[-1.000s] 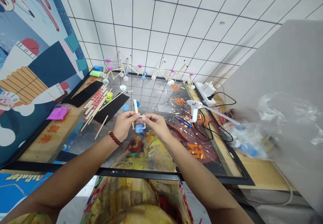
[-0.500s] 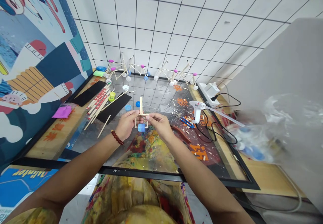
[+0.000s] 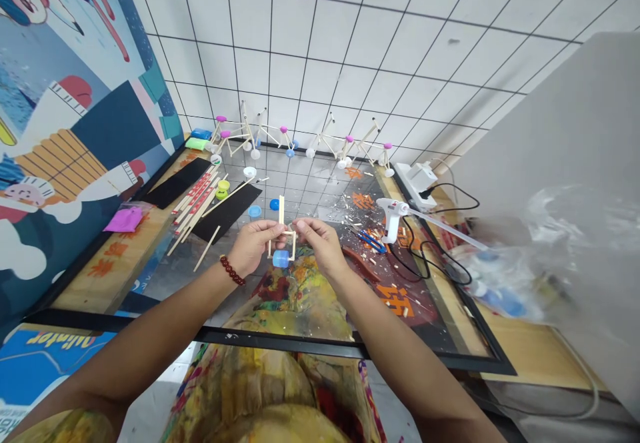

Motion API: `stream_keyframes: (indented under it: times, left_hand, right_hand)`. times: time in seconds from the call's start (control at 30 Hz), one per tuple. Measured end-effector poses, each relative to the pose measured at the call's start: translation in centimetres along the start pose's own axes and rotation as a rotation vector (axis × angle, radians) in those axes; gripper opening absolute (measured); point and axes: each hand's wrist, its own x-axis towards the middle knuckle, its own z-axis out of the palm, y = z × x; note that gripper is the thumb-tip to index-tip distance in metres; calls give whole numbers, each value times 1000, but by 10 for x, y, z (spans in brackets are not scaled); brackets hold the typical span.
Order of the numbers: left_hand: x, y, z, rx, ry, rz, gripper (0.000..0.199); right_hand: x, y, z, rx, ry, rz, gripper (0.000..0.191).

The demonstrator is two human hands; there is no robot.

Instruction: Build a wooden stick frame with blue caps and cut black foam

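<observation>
A small frame of wooden sticks [image 3: 295, 246] is pinched between the thumb and fingers of my left hand [image 3: 250, 246]. Across its near end sits a blue bottle-cap wheel [image 3: 281, 259], and paired upright sticks [image 3: 281, 210] rise from its far side. My right hand [image 3: 323, 246] is closed in a pinch at the frame's right corner; what its fingertips hold, if anything, is too small to make out. Beyond the frame lie a dark blue cap [image 3: 275, 204] and a light blue cap [image 3: 255, 211].
Wooden sticks [image 3: 195, 206] and black sheets [image 3: 233, 213] lie left. A white glue gun [image 3: 393, 216], blue-handled cutters [image 3: 373, 241] and cables are at right. Stick models [image 3: 325, 140] line the wall. A plastic bag of caps [image 3: 500, 290] sits at far right.
My right fingertips have shifted up slightly from the frame's corner, which now shows more. The frame has turned a little, while my left hand keeps its pinch on it.
</observation>
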Motion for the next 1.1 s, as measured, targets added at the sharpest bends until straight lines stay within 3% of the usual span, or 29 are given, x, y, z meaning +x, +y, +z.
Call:
stream_keyframes:
  times: [0.27,0.57,1.1]
  left_hand:
    - [-4,-4,3,125,-177,-133,31]
    - [-2,-7,0,118,-229,-76,32]
    - [-3,-15,6,261,9,243,15]
  right_hand:
    - [-2,-4,2,-2,-62,-4,30]
    - [0,-8,0,22,37,-27,25]
    - [1,-2,0,-70,-26,-176,18]
